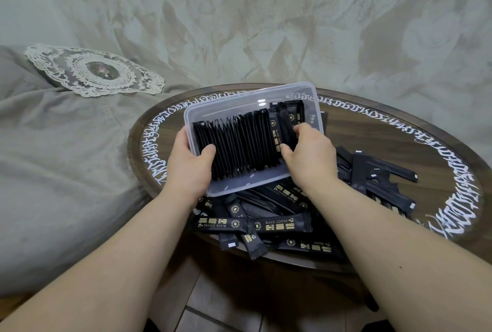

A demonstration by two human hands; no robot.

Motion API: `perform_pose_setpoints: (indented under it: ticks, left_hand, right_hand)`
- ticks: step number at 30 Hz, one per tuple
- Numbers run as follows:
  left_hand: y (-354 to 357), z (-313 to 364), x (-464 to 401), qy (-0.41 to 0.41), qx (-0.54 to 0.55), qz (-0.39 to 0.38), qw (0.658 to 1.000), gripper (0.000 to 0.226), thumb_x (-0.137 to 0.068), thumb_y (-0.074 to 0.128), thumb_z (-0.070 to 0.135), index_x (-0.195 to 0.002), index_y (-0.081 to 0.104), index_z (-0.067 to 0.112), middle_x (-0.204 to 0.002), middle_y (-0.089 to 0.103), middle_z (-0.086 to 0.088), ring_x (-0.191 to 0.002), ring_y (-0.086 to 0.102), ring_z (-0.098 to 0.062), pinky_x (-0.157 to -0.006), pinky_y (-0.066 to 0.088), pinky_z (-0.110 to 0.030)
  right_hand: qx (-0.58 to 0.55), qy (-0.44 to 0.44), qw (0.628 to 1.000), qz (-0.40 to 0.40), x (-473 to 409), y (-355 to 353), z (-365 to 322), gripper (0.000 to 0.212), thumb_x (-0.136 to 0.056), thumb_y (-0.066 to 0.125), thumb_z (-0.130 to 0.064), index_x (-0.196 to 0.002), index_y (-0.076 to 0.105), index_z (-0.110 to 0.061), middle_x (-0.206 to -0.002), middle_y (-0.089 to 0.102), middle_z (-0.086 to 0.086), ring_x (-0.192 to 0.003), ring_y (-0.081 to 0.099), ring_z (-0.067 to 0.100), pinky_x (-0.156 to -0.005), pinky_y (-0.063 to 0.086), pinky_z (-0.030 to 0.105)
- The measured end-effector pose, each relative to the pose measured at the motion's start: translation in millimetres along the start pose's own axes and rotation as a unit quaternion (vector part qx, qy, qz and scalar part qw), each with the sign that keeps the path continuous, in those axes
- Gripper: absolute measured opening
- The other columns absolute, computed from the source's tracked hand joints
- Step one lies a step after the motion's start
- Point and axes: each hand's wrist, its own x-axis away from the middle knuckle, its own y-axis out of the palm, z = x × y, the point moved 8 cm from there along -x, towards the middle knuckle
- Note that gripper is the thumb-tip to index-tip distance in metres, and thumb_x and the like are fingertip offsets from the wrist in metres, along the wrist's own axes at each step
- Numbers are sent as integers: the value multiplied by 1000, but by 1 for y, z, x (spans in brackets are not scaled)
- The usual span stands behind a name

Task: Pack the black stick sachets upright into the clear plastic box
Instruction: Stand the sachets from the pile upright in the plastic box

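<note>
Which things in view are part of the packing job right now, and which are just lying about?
Part of the job:
- clear plastic box, gripped by the left hand
- row of sachets standing in it, steadied by the right hand
- loose sachets heaped on the round table

Lying about:
- lace doily on the grey cloth

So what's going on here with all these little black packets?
A person is packing black stick sachets on edge into a clear plastic box. The left hand grips the tilted box at its left end, and the right hand presses sachets into the row. Many loose sachets lie on the round table.
</note>
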Motion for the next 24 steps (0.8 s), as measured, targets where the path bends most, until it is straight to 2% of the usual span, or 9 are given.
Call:
perform_pose_setpoints:
  ticks: [4,7,10,15,20,24]
  left_hand:
    - [1,1,1,10,-3,-7,1000,58,-72,57,32,-129,49,34,-115,65,9,-108,61,-12,-100,47,-44]
    - [1,0,0,8,-4,-7,1000,58,-72,57,34,-129,49,34,-115,65,9,-108,61,-13,-100,47,-45]
    - [2,2,1,10,-8,-14,1000,55,-77,58,30,-131,48,34,-115,65,10,-107,61,-12,-100,47,-45]
    - [5,3,3,10,-2,-23,1000,52,-83,59,24,-132,47,36,-115,63,14,-108,60,-8,-101,46,-43]
    - [3,1,2,8,9,-26,1000,56,-75,57,31,-130,48,35,-114,64,13,-107,61,-9,-99,48,-44]
    - [3,2,1,15,6,-28,999,56,-75,57,31,-131,49,34,-116,64,13,-108,61,-9,-99,47,-44]
  right_hand:
    - [-1,18,1000,-8,-3,7,0,38,-91,60,-35,-121,52,-14,-105,62,5,-100,58,29,-78,44,35]
    - [16,20,1000,-16,-3,11,-1,29,-93,56,-35,-117,56,-19,-102,66,1,-98,59,27,-75,46,33]
    - [2,20,999,-28,-3,14,-1,26,-92,55,-37,-113,60,-21,-100,68,0,-98,60,25,-79,49,34]
    - [-37,23,999,-15,-6,12,-1,27,-94,52,-33,-115,61,-18,-111,64,2,-101,58,24,-81,47,32]
    - [-54,37,997,30,-4,-3,3,26,-93,57,-30,-114,56,-16,-111,58,2,-99,56,24,-77,40,31]
    - [-32,29,999,7,-2,3,0,35,-89,62,-35,-115,49,-16,-107,57,3,-97,56,27,-77,42,34]
